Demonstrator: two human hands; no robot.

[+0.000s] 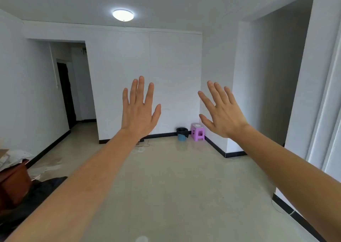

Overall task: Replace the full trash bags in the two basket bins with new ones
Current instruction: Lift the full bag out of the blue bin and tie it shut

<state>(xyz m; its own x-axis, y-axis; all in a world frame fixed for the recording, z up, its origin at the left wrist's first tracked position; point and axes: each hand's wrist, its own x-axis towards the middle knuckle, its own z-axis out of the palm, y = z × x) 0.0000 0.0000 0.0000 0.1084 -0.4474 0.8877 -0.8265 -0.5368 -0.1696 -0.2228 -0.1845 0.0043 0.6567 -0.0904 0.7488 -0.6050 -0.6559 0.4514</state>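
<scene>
Both hands are raised at arm's length in front of the camera, backs toward the viewer. Left hand (138, 110) is spread flat with its fingers pointing up and slightly apart, and it has hold of nothing. Right hand (222, 112) is just as wide open, tilted to the left with its fingers fanned, and it too is empty. The two are apart from each other and touch no object.

Behind them stretches the glossy pale tiled floor (175, 182), edged with a black skirting board along the plain white walls (147, 75). On the left a dark doorway (66, 94) opens at the end of a short passage. At the lower left edge stands a reddish-brown wooden piece of furniture (14, 182) with crumpled papers on top; what the dark heap in front of it is, I cannot tell. A round white ceiling lamp (123, 15) glows overhead.

Far off in the corner where two walls meet, a small lilac plastic stool (197, 132) stands on the floor. Just to its left sits the blue plastic basket bin (182, 134), lined with a black trash bag (182, 130) folded over its rim. Only this one bin is in view.
</scene>
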